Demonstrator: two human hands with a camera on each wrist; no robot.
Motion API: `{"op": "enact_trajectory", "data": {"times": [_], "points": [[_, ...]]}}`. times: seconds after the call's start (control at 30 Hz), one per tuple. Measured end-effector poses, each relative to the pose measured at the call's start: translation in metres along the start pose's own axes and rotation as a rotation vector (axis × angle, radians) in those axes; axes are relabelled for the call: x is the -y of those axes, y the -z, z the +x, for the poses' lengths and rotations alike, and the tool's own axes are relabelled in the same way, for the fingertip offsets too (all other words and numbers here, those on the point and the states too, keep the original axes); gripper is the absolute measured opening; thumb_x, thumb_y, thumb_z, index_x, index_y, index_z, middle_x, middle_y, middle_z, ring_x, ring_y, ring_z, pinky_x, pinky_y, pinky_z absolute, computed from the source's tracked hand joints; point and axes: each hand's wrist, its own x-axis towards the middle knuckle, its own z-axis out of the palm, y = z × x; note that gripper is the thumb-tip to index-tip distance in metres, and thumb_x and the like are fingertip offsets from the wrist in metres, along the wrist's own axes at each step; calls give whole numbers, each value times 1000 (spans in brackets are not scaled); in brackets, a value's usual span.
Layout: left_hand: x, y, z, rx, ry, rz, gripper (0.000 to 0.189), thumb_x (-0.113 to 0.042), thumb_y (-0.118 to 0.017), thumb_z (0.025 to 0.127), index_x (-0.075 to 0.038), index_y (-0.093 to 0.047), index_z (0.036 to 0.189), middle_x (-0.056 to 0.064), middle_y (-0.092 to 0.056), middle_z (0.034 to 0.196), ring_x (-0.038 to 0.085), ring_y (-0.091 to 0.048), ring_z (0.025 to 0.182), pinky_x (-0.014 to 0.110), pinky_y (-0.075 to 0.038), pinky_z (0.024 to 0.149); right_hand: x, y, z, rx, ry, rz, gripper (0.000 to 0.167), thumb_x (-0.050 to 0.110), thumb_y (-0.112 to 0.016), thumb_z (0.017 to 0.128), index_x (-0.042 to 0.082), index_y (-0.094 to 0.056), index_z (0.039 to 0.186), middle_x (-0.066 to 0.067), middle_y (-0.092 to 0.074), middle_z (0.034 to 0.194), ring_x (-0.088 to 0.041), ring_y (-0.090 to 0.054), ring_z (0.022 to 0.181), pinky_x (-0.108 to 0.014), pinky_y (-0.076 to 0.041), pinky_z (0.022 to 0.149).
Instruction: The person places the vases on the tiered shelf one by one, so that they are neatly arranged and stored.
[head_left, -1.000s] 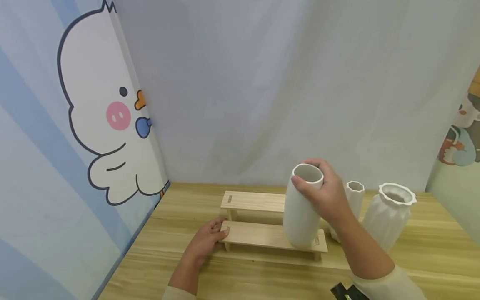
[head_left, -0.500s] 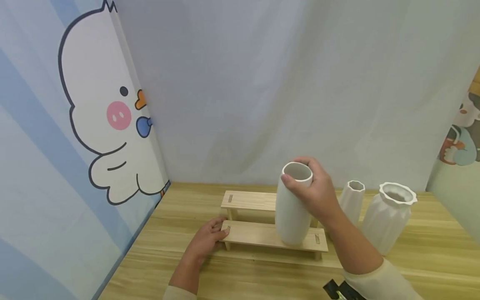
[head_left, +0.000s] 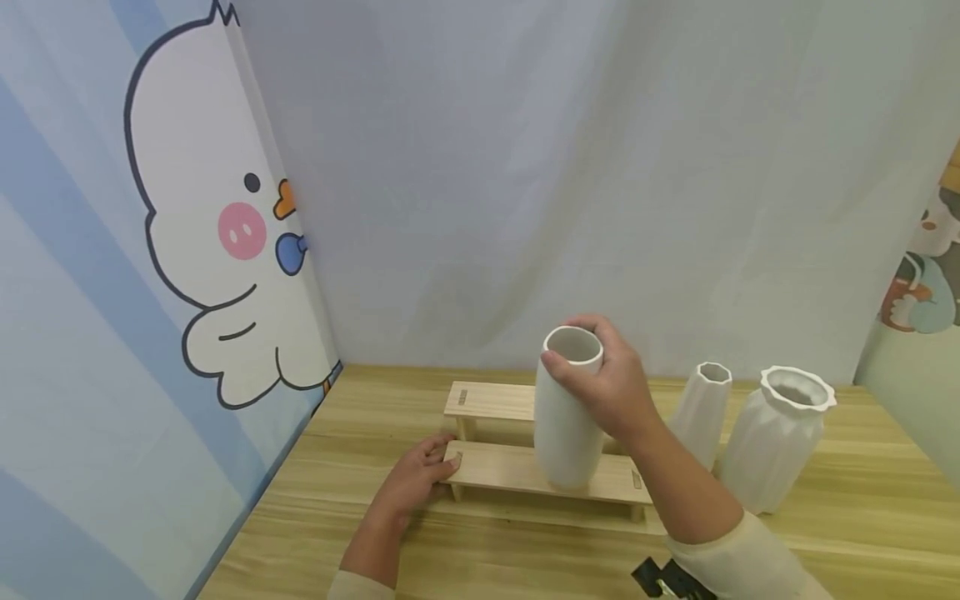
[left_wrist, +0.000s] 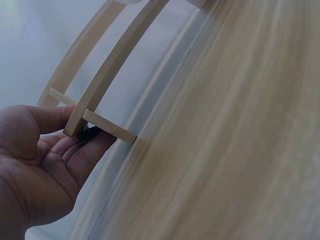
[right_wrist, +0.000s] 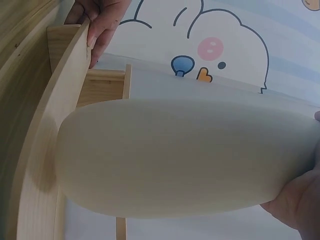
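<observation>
Backdrop cloth (head_left: 525, 167): pale grey, softly creased, hanging along the far edge of the table.
Table (head_left: 300, 517): yellowish, streaked with wood grain; it carries the stand and the two spare vases.
Wooden stand: two-tiered, light and smooth, so it would likely slide if knocked; bracing it at the left end looks sound. The upper board (head_left: 487, 401) sits far, the lower board (head_left: 495, 469) near, both long, flat and straight-edged on short legs.
Smooth vase (head_left: 567, 425): upright over the lower board, right of its middle. The base is touching the board or just above it; which, the views leave unclear. The step in hand seems to be placing it; best done gently, the whole foot inside the board's narrow width, before any letting go. Matt white, probably ceramic, round-mouthed, with a gently swelling body.
Ruffled vase (head_left: 772, 442): farther right on the table, white, with a folded body and scalloped rim.
Slim vase (head_left: 701, 417): between the ruffled vase and the right arm, white, faceted, narrowing upward.
Right hand (head_left: 611, 387): grasps the smooth vase near its rim, thumb on the near side.
Left hand (head_left: 416, 475): pinches the lower board's left end, thumb on top, fingers beneath.
</observation>
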Motion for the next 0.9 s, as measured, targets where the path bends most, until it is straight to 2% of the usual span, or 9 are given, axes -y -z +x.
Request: {"op": "enact_trajectory", "data": {"times": [0.27,0.63,0.9], "points": [[1,1,2,-7,15,18,63,-24,-60,99,0,-33,151,25,-35,153,39,-50,131,47,-48,100,1,-12,3,3,32,28,45,37,-74,85,15,-57,121,-10,-68,101,-26,-66,86,-39,-56,67],[0,1,0,3,10,-13,63,-22,-59,100,0,-31,151,24,-36,154,35,-54,127,45,-50,98,4,-25,6,31,46,44,46,37,-74,84,16,-56,121,-8,-68,102,-26,-66,87,-40,-57,67],[-2,1,-2,-7,15,5,61,-22,-59,99,-2,-33,151,24,-36,154,36,-52,129,46,-49,100,8,-34,8,38,43,51,46,39,-74,84,17,-57,121,-7,-68,102,-26,-67,87,-40,-58,66]]}}
